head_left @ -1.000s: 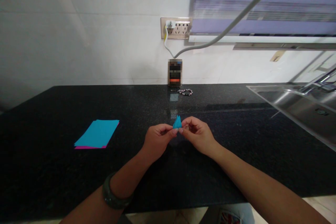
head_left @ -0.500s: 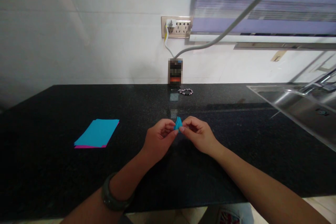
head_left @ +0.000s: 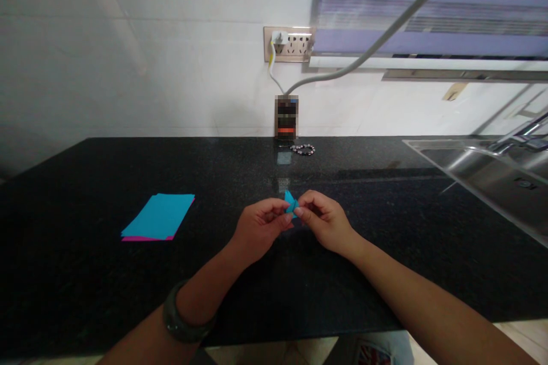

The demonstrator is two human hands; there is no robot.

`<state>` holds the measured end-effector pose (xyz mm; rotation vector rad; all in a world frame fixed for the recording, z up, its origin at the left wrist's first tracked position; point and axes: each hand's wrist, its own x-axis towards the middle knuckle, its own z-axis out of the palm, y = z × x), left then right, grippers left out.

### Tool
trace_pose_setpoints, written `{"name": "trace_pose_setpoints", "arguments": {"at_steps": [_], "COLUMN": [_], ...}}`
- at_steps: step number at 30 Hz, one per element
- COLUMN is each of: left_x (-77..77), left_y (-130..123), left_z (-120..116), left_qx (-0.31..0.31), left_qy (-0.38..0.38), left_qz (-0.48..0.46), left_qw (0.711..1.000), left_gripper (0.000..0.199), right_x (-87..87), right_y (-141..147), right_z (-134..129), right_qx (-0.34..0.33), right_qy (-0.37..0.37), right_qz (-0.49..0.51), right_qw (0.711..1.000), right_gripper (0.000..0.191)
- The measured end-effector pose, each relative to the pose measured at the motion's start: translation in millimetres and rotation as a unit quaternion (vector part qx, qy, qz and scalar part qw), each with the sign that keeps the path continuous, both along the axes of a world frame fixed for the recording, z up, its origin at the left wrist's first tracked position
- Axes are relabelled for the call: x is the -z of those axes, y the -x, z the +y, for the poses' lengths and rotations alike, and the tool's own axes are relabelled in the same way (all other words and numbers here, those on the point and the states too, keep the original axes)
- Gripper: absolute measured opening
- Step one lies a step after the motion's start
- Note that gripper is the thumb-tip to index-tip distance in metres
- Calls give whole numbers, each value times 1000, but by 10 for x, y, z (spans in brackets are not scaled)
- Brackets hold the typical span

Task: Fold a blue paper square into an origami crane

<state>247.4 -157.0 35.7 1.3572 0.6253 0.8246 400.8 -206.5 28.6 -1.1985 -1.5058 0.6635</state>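
Observation:
A small folded piece of blue paper (head_left: 290, 201) is pinched between both my hands over the dark countertop. My left hand (head_left: 264, 227) grips its left side with thumb and forefinger. From the other side, my right hand (head_left: 323, 218) holds the right edge between thumb and fingertips. One pointed end of the paper sticks up above the fingers; its lower part is partly covered by them. To the left lies a stack of paper sheets (head_left: 160, 215), blue on top with pink edges showing beneath, apart from both hands.
A phone-like device (head_left: 286, 117), blurred out, leans on the wall with a beaded strap (head_left: 305, 150) beside it. A steel sink (head_left: 492, 177) with a faucet (head_left: 524, 137) is at the right. A wall socket (head_left: 290, 44) holds a plug, and a grey cable (head_left: 363, 57) crosses above.
The folded paper has turned in my fingers, its tip now leaning further left and its shape looking wider. My left hand has shifted slightly lower; my right hand has hardly moved.

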Motion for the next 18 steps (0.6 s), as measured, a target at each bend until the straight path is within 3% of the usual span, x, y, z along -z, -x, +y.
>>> {"name": "trace_pose_setpoints", "arguments": {"at_steps": [8,18], "left_x": [-57,-32], "left_y": [13,19], "left_z": [13,12], "left_qx": [8,-12], "left_qy": [37,41], "left_qz": [11,-1], "left_qw": [999,999], "left_gripper": [18,13], "right_x": [-1,-22], "right_y": [5,26], "right_z": [28,21], "right_qx": [-77,-85], "right_qy": [108,98], "right_qz": [134,189], "right_qw": [982,973], "right_gripper": [16,15]}}
